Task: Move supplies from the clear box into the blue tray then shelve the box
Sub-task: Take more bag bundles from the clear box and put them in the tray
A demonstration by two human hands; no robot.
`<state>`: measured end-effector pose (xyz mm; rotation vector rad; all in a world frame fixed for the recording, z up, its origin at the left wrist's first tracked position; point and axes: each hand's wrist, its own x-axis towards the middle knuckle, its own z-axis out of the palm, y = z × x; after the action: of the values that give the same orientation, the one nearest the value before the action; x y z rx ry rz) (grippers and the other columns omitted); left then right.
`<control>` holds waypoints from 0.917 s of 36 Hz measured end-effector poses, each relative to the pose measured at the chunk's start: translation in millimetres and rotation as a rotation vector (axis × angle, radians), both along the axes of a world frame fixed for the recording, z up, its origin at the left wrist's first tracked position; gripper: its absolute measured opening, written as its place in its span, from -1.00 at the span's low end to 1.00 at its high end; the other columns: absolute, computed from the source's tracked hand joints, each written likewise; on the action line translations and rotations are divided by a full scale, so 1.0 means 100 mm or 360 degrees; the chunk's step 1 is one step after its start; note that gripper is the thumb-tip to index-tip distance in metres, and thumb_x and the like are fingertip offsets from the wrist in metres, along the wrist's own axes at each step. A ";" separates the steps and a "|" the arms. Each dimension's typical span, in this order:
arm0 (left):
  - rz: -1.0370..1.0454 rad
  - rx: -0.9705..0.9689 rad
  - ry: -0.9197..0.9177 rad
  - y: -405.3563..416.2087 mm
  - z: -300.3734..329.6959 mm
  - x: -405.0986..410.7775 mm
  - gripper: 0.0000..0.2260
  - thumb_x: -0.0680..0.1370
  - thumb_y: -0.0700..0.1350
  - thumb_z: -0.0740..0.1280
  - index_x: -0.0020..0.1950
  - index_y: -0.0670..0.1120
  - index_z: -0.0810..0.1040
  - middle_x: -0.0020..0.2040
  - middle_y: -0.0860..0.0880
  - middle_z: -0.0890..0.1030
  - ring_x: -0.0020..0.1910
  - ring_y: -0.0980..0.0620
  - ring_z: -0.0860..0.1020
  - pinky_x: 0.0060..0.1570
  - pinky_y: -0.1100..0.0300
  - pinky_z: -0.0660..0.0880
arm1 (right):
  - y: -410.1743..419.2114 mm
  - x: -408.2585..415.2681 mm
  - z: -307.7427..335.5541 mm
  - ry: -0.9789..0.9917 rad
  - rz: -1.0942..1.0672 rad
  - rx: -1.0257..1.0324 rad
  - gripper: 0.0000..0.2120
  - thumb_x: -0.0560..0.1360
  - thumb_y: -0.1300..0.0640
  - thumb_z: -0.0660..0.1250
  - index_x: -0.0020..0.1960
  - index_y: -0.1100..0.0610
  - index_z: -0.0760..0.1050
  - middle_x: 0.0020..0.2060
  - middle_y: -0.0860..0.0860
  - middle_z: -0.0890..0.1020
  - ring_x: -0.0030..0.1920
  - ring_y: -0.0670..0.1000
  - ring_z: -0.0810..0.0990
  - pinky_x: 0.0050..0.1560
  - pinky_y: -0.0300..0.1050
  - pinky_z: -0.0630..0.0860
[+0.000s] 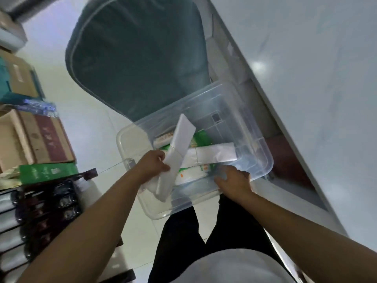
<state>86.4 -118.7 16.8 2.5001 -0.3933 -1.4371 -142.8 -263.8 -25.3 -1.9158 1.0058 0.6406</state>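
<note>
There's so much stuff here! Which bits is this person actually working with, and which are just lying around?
In use:
clear box
white packet, gripped by left hand
packets still inside the box
right hand, holding the box edge

Lying about:
grey chair
cardboard boxes
green box
white table

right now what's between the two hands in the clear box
In the head view, green-and-white packets lie in the clear box between the left hand, which grips a long white packet, and the right hand on the box's near rim.
</note>
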 end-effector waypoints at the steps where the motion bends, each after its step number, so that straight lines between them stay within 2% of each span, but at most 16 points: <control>1: 0.0137 -0.0106 0.0044 0.08 0.18 -0.08 -0.84 0.38 -0.23 0.49 -0.25 -0.09 0.53 -0.28 -0.04 0.52 -0.24 -0.03 0.48 -0.26 0.15 0.35 | -0.02 0.05 0.11 -0.0057 -0.0158 0.0165 -0.64 0.51 -0.10 0.30 0.25 0.02 0.52 0.26 0.04 0.57 0.23 0.07 0.52 0.30 0.00 0.34; 4: 0.0494 -0.0414 0.0215 0.29 0.70 -0.32 -0.74 0.41 -0.25 0.49 -0.38 0.03 0.54 -0.43 0.12 0.50 -0.39 0.12 0.48 -0.42 0.29 0.36 | -0.07 0.21 0.49 -0.0255 -0.0713 0.0749 -0.55 0.47 -0.06 0.43 0.30 0.06 0.51 0.21 0.06 0.60 0.15 0.05 0.58 0.07 -0.10 0.52; 6: 0.0679 -0.0611 0.0359 0.42 0.99 -0.47 -0.76 0.41 -0.22 0.50 -0.36 0.06 0.56 -0.37 0.12 0.57 -0.36 0.14 0.55 -0.43 0.34 0.41 | -0.08 0.29 0.78 -0.0345 -0.0926 0.1187 -0.52 0.43 -0.06 0.46 0.32 0.02 0.50 0.16 0.04 0.64 0.13 0.05 0.62 0.04 -0.04 0.57; 9: 0.0842 -0.0851 0.0541 0.58 1.34 -0.67 -0.81 0.39 -0.12 0.52 -0.31 0.05 0.54 -0.26 0.05 0.62 -0.28 0.13 0.59 -0.38 0.33 0.46 | -0.06 0.38 1.16 -0.0643 -0.1013 0.1758 -0.53 0.43 0.02 0.49 0.32 -0.03 0.51 0.18 0.04 0.66 0.17 0.12 0.64 0.13 0.18 0.58; 11: 0.0881 -0.0962 0.0572 0.68 1.51 -0.76 -0.84 0.39 -0.09 0.54 -0.23 -0.02 0.56 -0.18 -0.01 0.64 -0.22 0.08 0.61 -0.33 0.28 0.50 | -0.01 0.44 1.41 -0.0850 -0.0949 0.1871 -0.56 0.45 0.09 0.47 0.31 -0.02 0.52 0.13 0.07 0.66 0.13 0.12 0.64 0.09 0.15 0.59; 13: 0.0863 -0.1041 0.0521 0.75 1.61 -0.82 -0.83 0.43 -0.09 0.51 -0.10 -0.11 0.58 -0.08 -0.07 0.67 -0.13 0.02 0.63 -0.23 0.22 0.55 | 0.08 0.48 1.64 -0.0976 -0.0892 0.1774 -0.62 0.46 0.17 0.44 0.27 -0.01 0.55 0.04 0.10 0.65 0.03 0.10 0.65 -0.03 0.06 0.60; 15: 0.0825 -0.1115 0.0433 0.81 1.69 -0.85 -0.90 0.49 -0.15 0.46 -0.03 -0.09 0.60 -0.01 -0.09 0.68 -0.07 0.01 0.64 -0.16 0.20 0.56 | 0.17 0.49 1.83 -0.1056 -0.0880 0.1602 -0.63 0.41 0.22 0.45 0.20 0.00 0.60 0.00 0.11 0.66 -0.03 0.08 0.66 -0.08 0.03 0.62; 19: 0.0654 -0.1232 0.0315 0.94 1.84 -0.84 -0.85 0.54 -0.23 0.39 -0.04 0.03 0.64 -0.01 0.00 0.71 -0.02 0.07 0.65 -0.05 0.25 0.56 | 0.43 0.42 2.12 -0.1160 -0.0894 0.1258 -0.57 0.38 0.29 0.45 0.23 0.11 0.56 0.04 0.14 0.69 0.00 0.14 0.67 0.01 0.12 0.64; 22: 0.0536 -0.1295 0.0287 1.11 1.93 -0.83 -0.80 0.56 -0.20 0.38 0.05 0.10 0.64 0.02 0.09 0.71 0.02 0.15 0.65 -0.09 0.34 0.56 | 0.70 0.32 2.30 -0.1257 -0.1034 0.1095 -0.55 0.42 0.37 0.40 0.29 0.17 0.50 0.08 0.18 0.68 0.03 0.17 0.67 0.05 0.18 0.61; 26: 0.0267 -0.1350 0.0375 1.29 1.95 -0.82 -0.63 0.52 -0.18 0.43 0.17 0.28 0.58 0.06 0.15 0.69 0.03 0.19 0.65 -0.14 0.35 0.58 | 0.99 0.11 2.46 -0.1413 -0.1274 0.0884 -0.63 0.42 0.36 0.41 0.20 0.16 0.55 0.05 0.19 0.69 0.01 0.17 0.68 -0.03 0.16 0.63; 30: 0.0025 -0.1316 0.0601 1.29 1.88 -0.92 -0.49 0.48 -0.15 0.47 0.27 0.36 0.48 0.12 0.06 0.67 0.09 0.09 0.65 0.03 0.08 0.62 | 1.19 -0.26 2.58 -0.1502 -0.1579 0.0641 -0.70 0.44 0.32 0.41 0.16 0.17 0.55 0.04 0.19 0.68 0.00 0.16 0.67 -0.02 0.20 0.62; 33: -0.0187 -0.1344 0.0723 1.13 1.86 -1.08 -0.47 0.47 -0.15 0.43 0.30 0.35 0.47 0.13 0.01 0.67 0.11 0.03 0.64 0.10 0.02 0.58 | 1.25 -0.61 2.70 -0.1572 -0.1808 0.0501 -0.66 0.46 0.32 0.40 0.22 0.18 0.51 0.08 0.20 0.67 0.03 0.17 0.66 -0.03 0.16 0.63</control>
<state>-21.3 -5.5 202.4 1.4686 -0.8433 -1.4161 -204.1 -138.5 245.1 -0.8772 1.0042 -0.7067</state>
